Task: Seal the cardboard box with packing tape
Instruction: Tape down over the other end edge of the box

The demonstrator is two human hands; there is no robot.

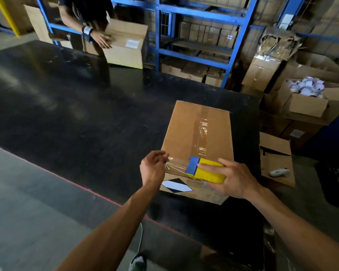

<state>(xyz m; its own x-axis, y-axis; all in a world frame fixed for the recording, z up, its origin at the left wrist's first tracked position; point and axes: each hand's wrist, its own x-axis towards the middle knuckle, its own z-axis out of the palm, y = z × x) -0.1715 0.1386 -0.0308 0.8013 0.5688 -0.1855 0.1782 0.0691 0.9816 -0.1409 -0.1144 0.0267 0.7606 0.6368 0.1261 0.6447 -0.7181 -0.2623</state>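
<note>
A closed cardboard box (184, 133) lies on the black table (76, 106), with a strip of clear tape (203, 132) running along its top seam. My right hand (233, 178) grips a yellow and blue tape dispenser (205, 170) over the box's near edge. A short length of clear tape (176, 166) stretches left from the dispenser to my left hand (153, 167), which pinches its free end beside the box's near left corner. A black and white diamond label (176, 185) shows on the box's near side.
Another person (86, 14) at the far end of the table handles a second cardboard box (125, 44). Blue shelving (194, 36) full of boxes stands behind. Open boxes (305, 102) are stacked to the right, one (278, 165) with a white object on it.
</note>
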